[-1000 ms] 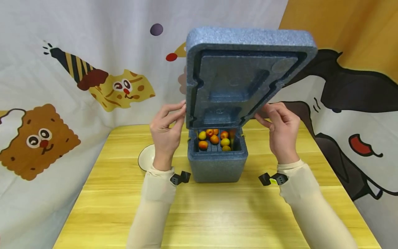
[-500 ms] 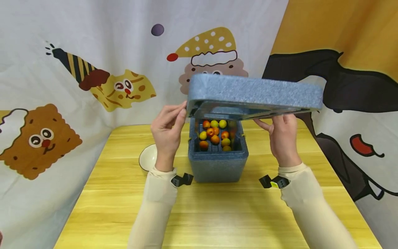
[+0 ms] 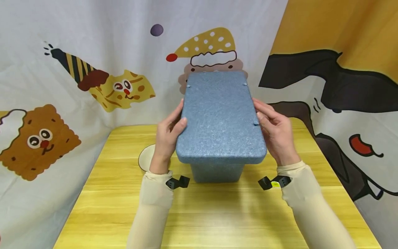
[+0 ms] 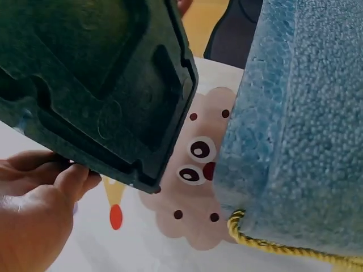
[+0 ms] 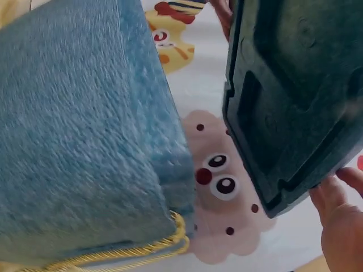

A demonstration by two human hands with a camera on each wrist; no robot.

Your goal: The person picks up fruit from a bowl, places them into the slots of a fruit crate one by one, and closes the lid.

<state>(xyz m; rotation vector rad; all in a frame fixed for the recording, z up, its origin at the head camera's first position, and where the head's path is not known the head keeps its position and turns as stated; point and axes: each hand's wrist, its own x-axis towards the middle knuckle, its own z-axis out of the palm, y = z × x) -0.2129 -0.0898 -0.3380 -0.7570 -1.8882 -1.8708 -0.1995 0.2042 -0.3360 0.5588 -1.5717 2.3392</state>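
Observation:
A blue-grey foam lid point(image 3: 220, 117) is held by its two long sides above the foam cooler box point(image 3: 217, 172). My left hand point(image 3: 168, 140) grips the lid's left edge, and my right hand point(image 3: 277, 133) grips its right edge. Both wrist views show a gap between the lid's recessed underside point(image 4: 113, 73) and the box wall point(image 5: 85, 130). From the head view the lid covers the box opening, so the fruit inside is hidden. A yellow rope point(image 4: 283, 247) hangs at the box's side.
A white bowl with a dark rim point(image 3: 146, 158) stands left of the box, partly behind my left wrist. Everything rests on a light wooden table point(image 3: 205, 214). Behind it hangs a curtain point(image 3: 124, 41) with cartoon prints.
The lid has tilted down from a steep angle, its near edge dropping, and now hides the box opening and the fruit. Both hands have kept hold of its sides.

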